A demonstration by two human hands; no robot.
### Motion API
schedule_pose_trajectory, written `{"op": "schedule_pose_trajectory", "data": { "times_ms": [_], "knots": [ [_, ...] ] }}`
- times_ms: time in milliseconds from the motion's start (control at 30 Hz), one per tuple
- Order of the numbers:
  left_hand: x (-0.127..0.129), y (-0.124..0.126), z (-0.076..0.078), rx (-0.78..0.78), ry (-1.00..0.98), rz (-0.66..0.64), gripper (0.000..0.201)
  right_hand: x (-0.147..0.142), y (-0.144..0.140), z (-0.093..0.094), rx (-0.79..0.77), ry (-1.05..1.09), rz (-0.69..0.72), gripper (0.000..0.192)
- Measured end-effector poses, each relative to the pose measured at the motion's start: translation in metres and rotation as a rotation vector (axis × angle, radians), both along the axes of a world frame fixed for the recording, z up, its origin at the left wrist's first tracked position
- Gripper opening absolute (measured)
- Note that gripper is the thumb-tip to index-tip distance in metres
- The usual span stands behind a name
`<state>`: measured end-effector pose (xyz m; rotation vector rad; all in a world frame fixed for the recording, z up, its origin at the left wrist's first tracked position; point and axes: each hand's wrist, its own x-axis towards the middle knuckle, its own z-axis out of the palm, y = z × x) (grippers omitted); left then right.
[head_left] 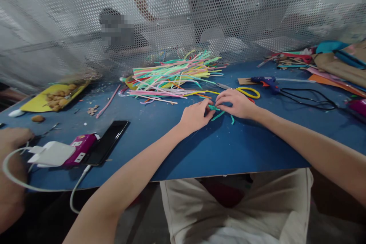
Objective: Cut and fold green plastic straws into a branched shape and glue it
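I am watching both hands working at the middle of the blue table (200, 148). The left hand (195, 116) is pinching the near end of a teal straw piece (213, 107), fingers narrow and curled round it. The right hand (236, 103) is lying just beside it, fingertips pressing down on the same teal piece from the far side; its fingers are close together, holding the straw against the tabletop. More short teal bits (225, 116) are lying loose under and just near the right wrist.

Step in hand, as I judge it: joining or bending short teal straw segments into a small shape. The exact join is hidden under the fingers, so I cannot tell how the pieces are meeting.

Surroundings: a big pile of coloured straws (174, 76) is sitting at the far middle of the table. Yellow-handled scissors (246, 91) are lying just beyond the right hand, and a blue glue gun (265, 82) with its black cord (309, 99) is resting further right. At the near left, a phone (107, 143), a pink power bank (80, 148) and a white charger (50, 153) are sitting together; another person's hand (14, 137) is showing at that left edge.

Next move, my judgement: it is calling for steady pressure from both thumbs while keeping the teal ends aligned, with the glue gun within reach.
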<state>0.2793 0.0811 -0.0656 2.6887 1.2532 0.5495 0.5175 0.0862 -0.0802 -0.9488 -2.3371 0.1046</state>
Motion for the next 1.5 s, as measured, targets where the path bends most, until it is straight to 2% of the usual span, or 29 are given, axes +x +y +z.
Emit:
{"op": "schedule_pose_trajectory", "data": {
  "times_ms": [167, 300, 533, 700, 967, 1233, 1500],
  "knots": [
    [0.001, -0.002, 0.002, 0.024, 0.080, 0.022, 0.029, -0.009, -0.006, 0.003, -0.005, 0.024, 0.005, 0.022],
    [0.000, -0.002, 0.003, 0.046, 0.111, 0.042, 0.034, -0.011, -0.006, 0.004, -0.013, 0.025, -0.047, 0.021],
    [-0.003, 0.000, 0.007, 0.006, 0.173, 0.207, 0.033, -0.008, -0.006, 0.002, 0.029, 0.126, -0.119, 0.017],
    [-0.002, -0.003, 0.011, 0.030, 0.142, 0.114, 0.035, -0.011, -0.010, 0.005, 0.105, 0.101, -0.085, 0.017],
    [-0.001, -0.008, 0.006, 0.234, 0.078, -0.021, 0.038, -0.014, -0.022, 0.017, 0.294, 0.018, -0.065, 0.015],
    [-0.002, -0.009, 0.006, 0.341, -0.025, -0.005, 0.037, -0.021, -0.032, 0.022, 0.212, 0.127, -0.176, 0.014],
    [-0.003, -0.016, 0.015, 0.345, -0.127, 0.026, 0.035, -0.029, -0.042, 0.026, 0.384, 0.160, -0.295, 0.014]
  ]
}}
